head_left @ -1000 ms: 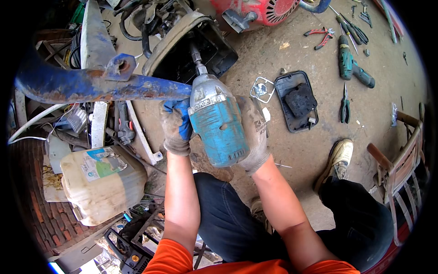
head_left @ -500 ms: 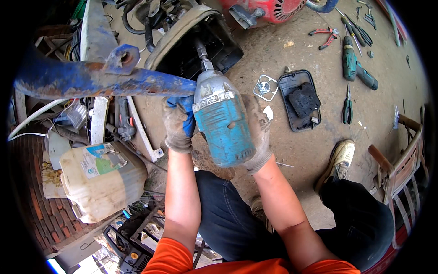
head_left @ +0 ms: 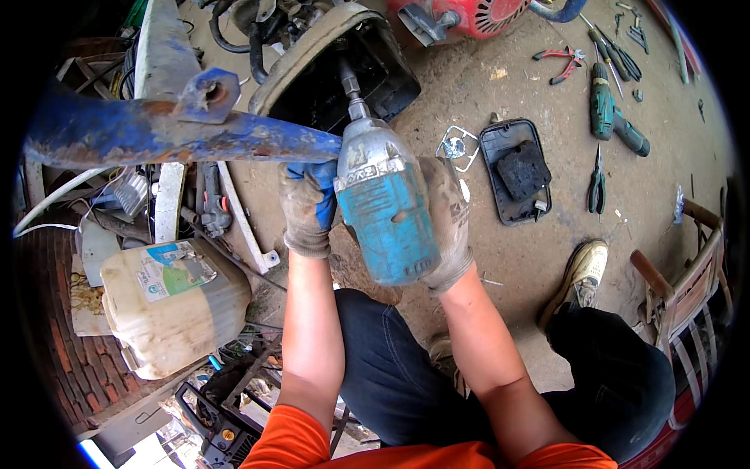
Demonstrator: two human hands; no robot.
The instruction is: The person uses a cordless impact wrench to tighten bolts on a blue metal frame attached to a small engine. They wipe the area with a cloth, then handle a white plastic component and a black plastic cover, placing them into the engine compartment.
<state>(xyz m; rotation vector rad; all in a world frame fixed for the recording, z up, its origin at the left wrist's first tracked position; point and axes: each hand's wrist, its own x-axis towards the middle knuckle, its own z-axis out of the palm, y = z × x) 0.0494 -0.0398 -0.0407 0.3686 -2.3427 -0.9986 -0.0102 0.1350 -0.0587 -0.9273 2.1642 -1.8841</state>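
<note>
Gloved hands: right [head_left: 447, 223] fingers clamped on scuffed teal impact wrench [head_left: 384, 207], left [head_left: 307, 205] prob. gripping too, beside rusty blue bar [head_left: 156, 133].

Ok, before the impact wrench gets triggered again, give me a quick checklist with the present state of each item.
1. Both hands on the impact wrench: ok, right hand wraps its side, left hand is at its other side.
2. Gloves on: ok, both.
3. Socket extension reaching into the dark housing: ok.
4. Socket seated on the fastener: cannot tell, hidden in shadow.
5. Blue rusty bar clear of the left hand: not ok, its end is right over the fingers.
6. Foot away from the tool: ok.
</note>
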